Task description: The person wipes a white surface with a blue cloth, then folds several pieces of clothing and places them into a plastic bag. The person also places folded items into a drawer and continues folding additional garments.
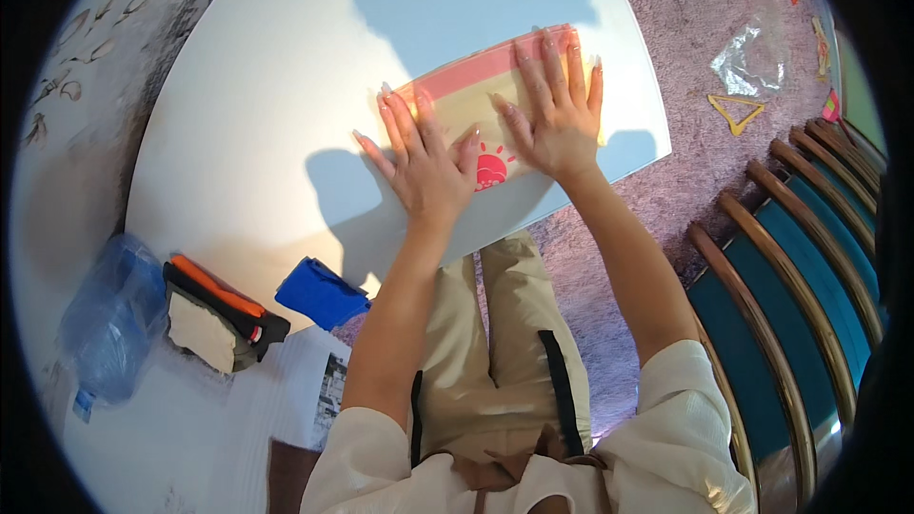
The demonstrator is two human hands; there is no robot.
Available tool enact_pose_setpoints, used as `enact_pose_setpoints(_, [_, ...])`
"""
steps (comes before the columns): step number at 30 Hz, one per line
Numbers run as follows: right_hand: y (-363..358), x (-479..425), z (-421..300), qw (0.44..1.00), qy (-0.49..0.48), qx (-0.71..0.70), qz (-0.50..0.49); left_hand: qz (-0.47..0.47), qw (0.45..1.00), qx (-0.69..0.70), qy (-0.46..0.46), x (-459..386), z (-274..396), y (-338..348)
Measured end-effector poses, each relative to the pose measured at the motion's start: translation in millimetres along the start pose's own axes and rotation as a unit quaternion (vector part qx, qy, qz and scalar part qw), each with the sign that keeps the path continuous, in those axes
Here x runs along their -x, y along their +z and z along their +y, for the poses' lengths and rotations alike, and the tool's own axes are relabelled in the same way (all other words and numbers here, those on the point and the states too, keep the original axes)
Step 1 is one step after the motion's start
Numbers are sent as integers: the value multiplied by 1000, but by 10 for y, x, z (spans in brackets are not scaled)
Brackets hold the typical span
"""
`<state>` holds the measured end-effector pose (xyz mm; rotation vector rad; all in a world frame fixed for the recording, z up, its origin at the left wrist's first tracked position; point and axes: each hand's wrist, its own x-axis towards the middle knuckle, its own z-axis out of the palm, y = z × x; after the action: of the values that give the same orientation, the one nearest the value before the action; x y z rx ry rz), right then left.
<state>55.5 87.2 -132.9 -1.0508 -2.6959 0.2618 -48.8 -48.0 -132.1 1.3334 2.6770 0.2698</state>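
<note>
A flat, translucent plastic bag (pixel 475 107) lies on the white table (pixel 235 121) before me. It is pale yellow, with a pink band along its far edge and a red sun-like print near its near edge. My left hand (pixel 428 164) rests palm down over the bag's left end, fingers spread, the little finger out on the tabletop. Across the bag's right part lies my right hand (pixel 560 114), also palm down with its fingers apart, tips reaching the pink band. Both hands hide parts of the bag. Its contents, if any, cannot be made out.
At the table's near left sit a folded blue cloth (pixel 321 293), a dark bundle with an orange strip (pixel 218 285) and a blue plastic bottle (pixel 118 321). A yellow hanger (pixel 737 114) and clear plastic film (pixel 750 61) lie on the carpet (pixel 664 21). Brass-coloured rails (pixel 767 250) curve along the right.
</note>
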Motion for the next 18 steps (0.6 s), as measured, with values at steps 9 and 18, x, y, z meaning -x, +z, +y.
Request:
enact_pose_setpoints(9, [-217, -103, -117, 995, 9, 71, -67, -14, 1000, -19, 1, -51, 17, -28])
enact_pose_setpoints(18, [76, -84, -63, 990, -61, -100, -76, 5, 999, -43, 21, -16, 35, 29])
